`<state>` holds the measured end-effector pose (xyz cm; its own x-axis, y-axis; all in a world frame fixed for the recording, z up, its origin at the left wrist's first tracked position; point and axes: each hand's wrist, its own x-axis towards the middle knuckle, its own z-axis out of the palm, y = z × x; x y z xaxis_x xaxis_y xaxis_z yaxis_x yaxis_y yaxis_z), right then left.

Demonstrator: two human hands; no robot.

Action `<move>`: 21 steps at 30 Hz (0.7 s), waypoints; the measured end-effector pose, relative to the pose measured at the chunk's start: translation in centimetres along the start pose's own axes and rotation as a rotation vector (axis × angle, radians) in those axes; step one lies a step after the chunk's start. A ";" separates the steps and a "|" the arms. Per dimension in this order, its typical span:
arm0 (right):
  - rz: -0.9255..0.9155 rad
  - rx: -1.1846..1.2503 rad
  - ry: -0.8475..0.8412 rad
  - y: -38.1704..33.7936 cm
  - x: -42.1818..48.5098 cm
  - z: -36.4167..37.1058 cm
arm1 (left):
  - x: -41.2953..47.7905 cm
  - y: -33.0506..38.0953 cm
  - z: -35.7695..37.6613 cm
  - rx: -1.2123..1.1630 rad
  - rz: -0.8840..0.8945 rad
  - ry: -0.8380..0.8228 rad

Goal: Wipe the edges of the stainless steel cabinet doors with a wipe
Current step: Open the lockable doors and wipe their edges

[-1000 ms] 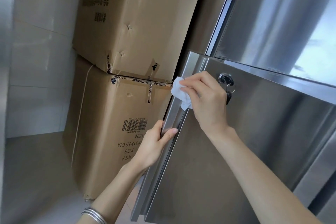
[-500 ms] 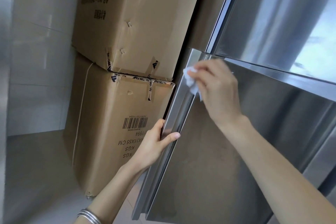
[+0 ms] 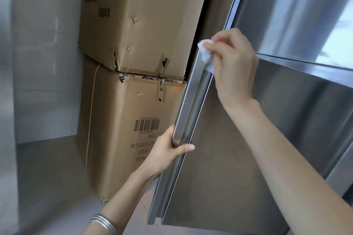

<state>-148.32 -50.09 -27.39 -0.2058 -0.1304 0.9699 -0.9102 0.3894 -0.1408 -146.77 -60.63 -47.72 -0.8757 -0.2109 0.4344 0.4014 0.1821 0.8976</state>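
Note:
An open stainless steel cabinet door (image 3: 238,168) fills the lower right, with its folded handle edge (image 3: 189,105) running down the left side. My right hand (image 3: 233,65) pinches a crumpled white wipe (image 3: 205,53) against the top left corner of that edge. Lower down, my left hand (image 3: 166,150) grips the same edge, thumb across its front. The door's lock is hidden behind my right hand. Above it is a second steel door (image 3: 298,11), closed and reflective.
Two stacked cardboard boxes (image 3: 137,82) stand close to the left of the door edge, nearly touching it. A grey tiled wall (image 3: 44,63) and floor (image 3: 47,177) lie further left. A silver bangle sits on my left wrist.
My right hand has slid the wipe up the door edge from beside the lock to the top corner, covering the lock. My left hand has kept its grip.

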 end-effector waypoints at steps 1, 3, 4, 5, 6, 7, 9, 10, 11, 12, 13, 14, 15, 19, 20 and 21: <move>0.052 0.061 0.047 0.0 -0.1 0.2 | -0.4 -0.5 0.0 0.023 -0.028 -0.009; 0.058 0.060 0.018 0.3 -3.2 0.7 | -1.0 -1.5 -0.1 0.079 -0.061 -0.011; 0.058 0.062 -0.031 0.5 -5.7 0.8 | -1.2 -1.8 -0.3 0.093 -0.065 -0.013; 0.058 0.058 -0.078 0.7 -8.2 0.9 | -1.3 -1.8 -0.5 0.103 -0.060 -0.019; 0.023 0.026 -0.106 0.8 -10.4 1.1 | -1.3 -1.6 -0.6 0.116 -0.058 -0.026; -0.006 0.002 -0.128 1.0 -11.7 1.1 | -1.2 -1.4 -0.7 0.136 -0.057 -0.029; 0.004 0.029 -0.129 1.4 -11.0 1.1 | -1.2 -1.1 -0.7 0.165 -0.053 -0.034; -0.002 0.027 -0.108 1.6 -9.9 1.2 | -1.3 -1.1 -0.7 0.160 -0.052 -0.036; -0.020 0.016 -0.060 1.5 -8.6 1.2 | -1.5 -1.2 -0.7 0.147 -0.054 -0.037; -0.068 0.001 -0.003 1.7 -7.5 1.2 | -1.7 -1.4 -0.7 0.137 -0.059 -0.035; -0.104 0.005 0.042 1.9 -6.7 1.2 | -2.0 -1.6 -0.7 0.133 -0.063 -0.033; -0.128 0.001 0.062 1.9 -6.7 1.3 | -2.2 -1.8 -0.6 0.131 -0.069 -0.030; -0.156 -0.003 0.067 1.9 -7.6 1.4 | -2.4 -1.8 -0.6 0.130 -0.071 -0.026; -0.277 -0.044 -0.048 2.7 -14.8 1.1 | -2.4 -1.5 -0.4 0.144 -0.043 -0.009; -0.291 -0.046 -0.115 2.9 -15.9 0.8 | -2.3 -1.3 -0.3 0.156 -0.032 -0.008; -0.296 -0.043 -0.172 3.1 -16.0 0.6 | -2.3 -1.2 -0.3 0.160 -0.026 -0.009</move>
<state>-148.11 -47.33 -43.49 0.0039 -0.3942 0.9190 -0.9244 0.3491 0.1537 -145.20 -60.65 -49.78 -0.8879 -0.2094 0.4096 0.3310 0.3277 0.8849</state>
